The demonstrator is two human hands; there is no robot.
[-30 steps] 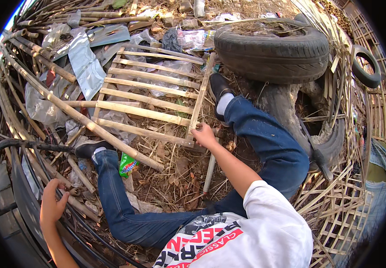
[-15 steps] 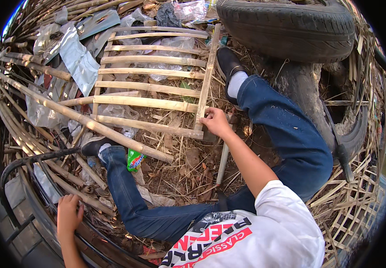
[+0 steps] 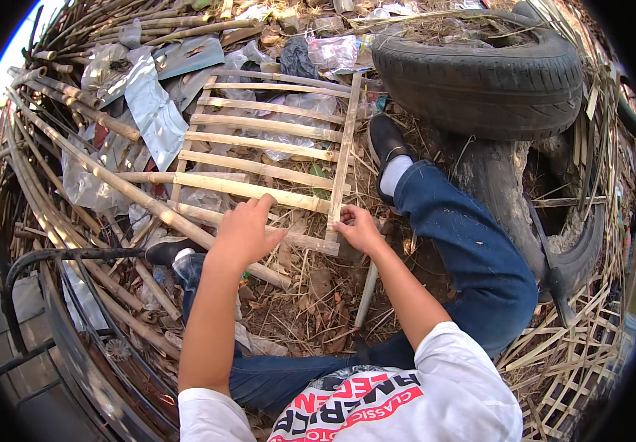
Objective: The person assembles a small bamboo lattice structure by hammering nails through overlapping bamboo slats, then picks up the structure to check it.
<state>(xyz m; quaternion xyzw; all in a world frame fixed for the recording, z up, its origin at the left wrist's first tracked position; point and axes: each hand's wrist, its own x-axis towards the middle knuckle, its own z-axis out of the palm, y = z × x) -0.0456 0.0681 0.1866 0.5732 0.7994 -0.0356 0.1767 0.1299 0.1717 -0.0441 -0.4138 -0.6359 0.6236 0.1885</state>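
A ladder-like bamboo frame (image 3: pixel 263 171) of several split slats between two side strips lies on the littered ground before me. My right hand (image 3: pixel 359 230) pinches the right side strip (image 3: pixel 344 151) near its close end. Over the frame's nearest slats hangs my left hand (image 3: pixel 246 234), thumb apart from the fingers, with nothing seen in it; whether it touches a slat I cannot tell. A long bamboo pole (image 3: pixel 138 195) slants along the frame's left side, its lower end beyond my left wrist.
A worn tyre (image 3: pixel 480 81) stands at the far right, above a tree stump (image 3: pixel 498 173). Bundled bamboo poles (image 3: pixel 75 96) and a black metal bar (image 3: pixel 75 254) line the left. My legs (image 3: pixel 454 228) are bent around the work. Woven bamboo lattice (image 3: pixel 576 368) is at lower right.
My left hand has come up from the lower left to the near slats. My right hand stays at the side strip's near end. The whole view has shifted slightly.
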